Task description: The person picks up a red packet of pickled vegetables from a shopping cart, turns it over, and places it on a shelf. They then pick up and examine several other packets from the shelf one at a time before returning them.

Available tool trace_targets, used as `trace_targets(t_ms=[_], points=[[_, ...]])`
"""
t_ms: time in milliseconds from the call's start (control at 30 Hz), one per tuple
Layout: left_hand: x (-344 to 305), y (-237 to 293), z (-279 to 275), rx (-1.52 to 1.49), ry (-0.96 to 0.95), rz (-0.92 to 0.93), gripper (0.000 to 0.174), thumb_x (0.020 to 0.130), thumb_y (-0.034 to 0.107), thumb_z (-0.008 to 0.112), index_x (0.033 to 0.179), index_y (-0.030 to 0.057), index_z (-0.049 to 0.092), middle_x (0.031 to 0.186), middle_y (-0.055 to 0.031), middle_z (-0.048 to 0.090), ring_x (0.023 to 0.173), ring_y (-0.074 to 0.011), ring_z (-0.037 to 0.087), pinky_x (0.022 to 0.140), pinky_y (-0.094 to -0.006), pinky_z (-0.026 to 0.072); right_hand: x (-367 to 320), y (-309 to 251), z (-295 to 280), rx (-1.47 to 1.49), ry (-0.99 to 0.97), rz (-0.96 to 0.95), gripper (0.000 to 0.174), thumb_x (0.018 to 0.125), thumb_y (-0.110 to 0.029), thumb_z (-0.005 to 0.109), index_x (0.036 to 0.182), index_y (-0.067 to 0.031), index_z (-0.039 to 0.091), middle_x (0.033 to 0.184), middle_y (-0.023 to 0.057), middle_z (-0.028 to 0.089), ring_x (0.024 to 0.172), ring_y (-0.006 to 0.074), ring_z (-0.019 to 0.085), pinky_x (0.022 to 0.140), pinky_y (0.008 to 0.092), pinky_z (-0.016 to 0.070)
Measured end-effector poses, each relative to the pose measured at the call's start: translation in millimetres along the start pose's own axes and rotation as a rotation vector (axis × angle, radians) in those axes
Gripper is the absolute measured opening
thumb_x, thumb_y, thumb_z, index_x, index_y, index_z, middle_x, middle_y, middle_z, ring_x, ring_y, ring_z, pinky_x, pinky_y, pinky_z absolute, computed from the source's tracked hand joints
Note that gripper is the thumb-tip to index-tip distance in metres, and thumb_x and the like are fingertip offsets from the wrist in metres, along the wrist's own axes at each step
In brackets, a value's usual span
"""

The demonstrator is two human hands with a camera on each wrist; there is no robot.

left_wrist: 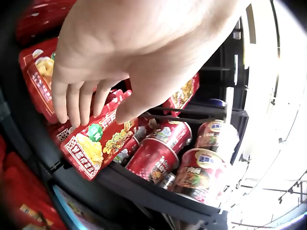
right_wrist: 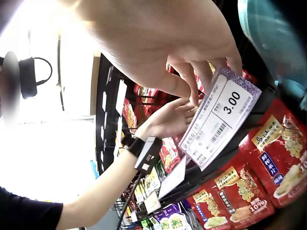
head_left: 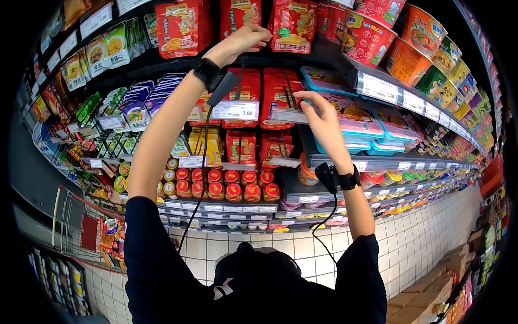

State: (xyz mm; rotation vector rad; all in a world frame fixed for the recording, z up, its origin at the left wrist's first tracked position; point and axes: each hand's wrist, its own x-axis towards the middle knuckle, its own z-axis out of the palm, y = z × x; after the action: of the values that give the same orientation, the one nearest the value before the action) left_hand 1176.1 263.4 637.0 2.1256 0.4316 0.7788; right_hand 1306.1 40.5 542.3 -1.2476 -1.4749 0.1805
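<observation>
My left hand (head_left: 245,43) reaches to the upper shelf, at the left edge of a red food pouch (head_left: 294,27) with a green round mark. In the left wrist view its thumb (left_wrist: 127,112) lies against that pouch (left_wrist: 98,143), the fingers along its top edge, with more pouches behind. Lower and to the right, my right hand (head_left: 324,121) is at a price tag (head_left: 288,115) in front of hanging red pouches (head_left: 278,89). Its fingers are bent and spread from the thumb. The right wrist view has them right behind the tilted tag (right_wrist: 223,115), which partly hides them.
Cup noodles (head_left: 369,38) stand at the upper right, beside flat pink-and-blue boxes (head_left: 350,116). Red-lidded jars (head_left: 233,191) line a lower shelf. A shopping cart (head_left: 81,227) with packets is at the left, and cardboard boxes (head_left: 426,291) lie at the lower right.
</observation>
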Motion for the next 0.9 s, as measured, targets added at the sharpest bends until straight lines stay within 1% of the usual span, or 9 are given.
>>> trace_targets(t_ms=[33,67,167,233,367,433,633,833,900], points=[[-16.8,4.6,-2.2,0.010,0.004,0.029,0.044,0.096,0.033,0.044,0.129,0.0049,0.047,0.123,-0.0085,0.054,0.115,-0.0167,0.053,0.097,-0.0299,0.0416,-5.0,-4.0,2.4,-0.127,0.061,-0.022,0.021,0.089,-0.008,0.050,0.108,-0.0016,0.059,0.097,0.0091,0.064,0.090,0.0205,0.060,0.080,0.0295,0.0450],[-33.9,8.1,-6.0,-0.004,-0.034,0.060,0.042,0.096,0.033,0.043,0.128,0.0049,0.048,0.122,-0.0085,0.056,0.114,-0.0163,0.053,0.097,-0.0297,0.0419,-9.4,-3.1,5.3,-0.111,0.050,0.013,0.023,0.088,-0.007,0.050,0.109,-0.0039,0.059,0.103,0.0111,0.063,0.095,0.0241,0.059,0.083,0.0305,0.0445],[-96.1,20.5,-16.0,-0.042,-0.094,0.115,0.038,0.096,0.030,0.044,0.123,0.0048,0.053,0.116,-0.0085,0.060,0.111,-0.0155,0.055,0.095,-0.0290,0.0430,-28.0,-16.4,16.2,-0.109,0.123,0.027,0.023,0.088,-0.006,0.050,0.110,-0.0040,0.059,0.111,0.0123,0.060,0.102,0.0251,0.057,0.085,0.0311,0.0439],[-143.8,25.8,-17.2,-0.059,-0.093,0.117,0.035,0.094,0.028,0.049,0.119,0.0046,0.056,0.114,-0.0077,0.061,0.107,-0.0144,0.057,0.093,-0.0296,0.0442,-41.7,-16.6,21.8,-0.199,0.183,-0.129,0.024,0.088,-0.004,0.049,0.110,-0.0030,0.059,0.118,0.0134,0.058,0.113,0.0285,0.052,0.096,0.0340,0.0389],[-250.2,28.7,-19.0,-0.035,-0.011,0.061,0.030,0.093,0.023,0.054,0.116,0.0037,0.058,0.110,-0.0079,0.062,0.105,-0.0157,0.058,0.093,-0.0291,0.0442,-76.8,-34.6,35.7,-0.200,0.240,-0.095,0.022,0.089,-0.005,0.049,0.109,-0.0028,0.060,0.123,0.0121,0.056,0.126,0.0281,0.041,0.104,0.0366,0.0295],[-308.3,32.3,-20.3,-0.102,0.014,0.017,0.028,0.095,0.018,0.050,0.115,0.0011,0.057,0.109,-0.0083,0.062,0.104,-0.0151,0.058,0.092,-0.0282,0.0433,-94.7,-44.3,43.3,-0.244,0.296,-0.106,0.022,0.090,-0.006,0.049,0.109,-0.0026,0.059,0.125,0.0123,0.054,0.128,0.0283,0.039,0.105,0.0374,0.0285],[-468.3,18.7,-13.1,-0.128,0.297,-0.238,0.024,0.095,0.013,0.050,0.113,-0.0011,0.056,0.105,-0.0070,0.063,0.100,-0.0118,0.058,0.084,-0.0244,0.0430,-158.0,-63.4,65.0,-0.106,0.231,0.056,0.022,0.091,-0.007,0.049,0.110,-0.0038,0.060,0.125,0.0119,0.054,0.126,0.0262,0.042,0.104,0.0360,0.0298],[-614.7,23.2,4.8,-0.148,0.535,-0.421,0.023,0.095,0.014,0.048,0.111,-0.0004,0.057,0.102,-0.0075,0.064,0.099,-0.0140,0.058,0.089,-0.0264,0.0416,-229.9,-79.4,94.0,0.068,0.077,0.174,0.021,0.091,-0.006,0.050,0.107,-0.0033,0.062,0.121,0.0104,0.057,0.117,0.0234,0.050,0.099,0.0323,0.0347],[-657.2,34.6,11.4,-0.105,0.610,-0.461,0.024,0.095,0.013,0.048,0.113,-0.0007,0.056,0.102,-0.0082,0.064,0.100,-0.0132,0.057,0.087,-0.0242,0.0405,-251.7,-79.0,108.0,0.004,0.049,0.148,0.020,0.091,-0.008,0.049,0.106,-0.0028,0.062,0.116,0.0107,0.060,0.112,0.0221,0.054,0.096,0.0311,0.0386]])
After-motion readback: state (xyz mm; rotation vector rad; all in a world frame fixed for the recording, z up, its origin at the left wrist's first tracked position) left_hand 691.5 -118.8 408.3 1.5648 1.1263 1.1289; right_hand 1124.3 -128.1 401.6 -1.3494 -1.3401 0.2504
